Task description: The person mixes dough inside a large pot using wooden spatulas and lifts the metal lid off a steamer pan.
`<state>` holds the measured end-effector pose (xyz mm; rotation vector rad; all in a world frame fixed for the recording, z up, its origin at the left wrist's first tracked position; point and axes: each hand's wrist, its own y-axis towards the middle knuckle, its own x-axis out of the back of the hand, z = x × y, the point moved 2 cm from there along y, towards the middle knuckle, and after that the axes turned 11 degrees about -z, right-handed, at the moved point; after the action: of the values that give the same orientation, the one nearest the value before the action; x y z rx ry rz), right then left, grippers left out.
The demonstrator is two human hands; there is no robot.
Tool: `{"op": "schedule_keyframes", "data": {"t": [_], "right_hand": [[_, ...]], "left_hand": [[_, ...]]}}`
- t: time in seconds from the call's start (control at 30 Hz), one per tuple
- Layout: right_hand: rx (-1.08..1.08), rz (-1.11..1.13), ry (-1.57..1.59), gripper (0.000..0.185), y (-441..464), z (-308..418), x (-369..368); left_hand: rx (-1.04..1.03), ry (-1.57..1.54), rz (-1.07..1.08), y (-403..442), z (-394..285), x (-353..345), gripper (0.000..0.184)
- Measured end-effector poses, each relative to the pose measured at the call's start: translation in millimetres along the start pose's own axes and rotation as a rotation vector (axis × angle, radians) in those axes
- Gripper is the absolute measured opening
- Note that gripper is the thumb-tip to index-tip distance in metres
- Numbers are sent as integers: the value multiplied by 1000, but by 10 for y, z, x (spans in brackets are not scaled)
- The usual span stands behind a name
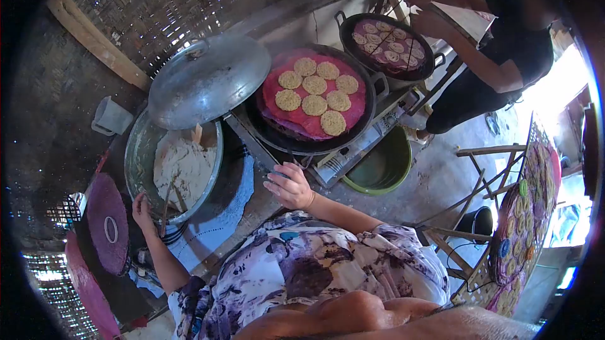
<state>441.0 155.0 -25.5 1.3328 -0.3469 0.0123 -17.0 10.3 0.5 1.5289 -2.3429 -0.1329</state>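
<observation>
My left hand is beside the rim of a large basin, its fingers slightly bent and apart, holding nothing that shows. Pale dough or batter fills part of the basin, with sticks leaning in it. My right hand hovers in front of a big black pan, fingers loosely curled and apart, with no object seen in it. Several round yellowish cakes lie on a pink sheet in that pan. A domed metal lid is tilted between basin and pan.
A second pan with round cakes sits at the upper right, near a person in dark clothes. A green basin stands on the floor. Racks with round cakes are at right, a purple disc at left.
</observation>
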Motion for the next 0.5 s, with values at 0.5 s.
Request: {"op": "schedule_keyframes", "data": {"t": [0.5], "right_hand": [[32,38,-1,36,-11,-33,20]], "left_hand": [[143,-679,-20,166,345,424,29]]}}
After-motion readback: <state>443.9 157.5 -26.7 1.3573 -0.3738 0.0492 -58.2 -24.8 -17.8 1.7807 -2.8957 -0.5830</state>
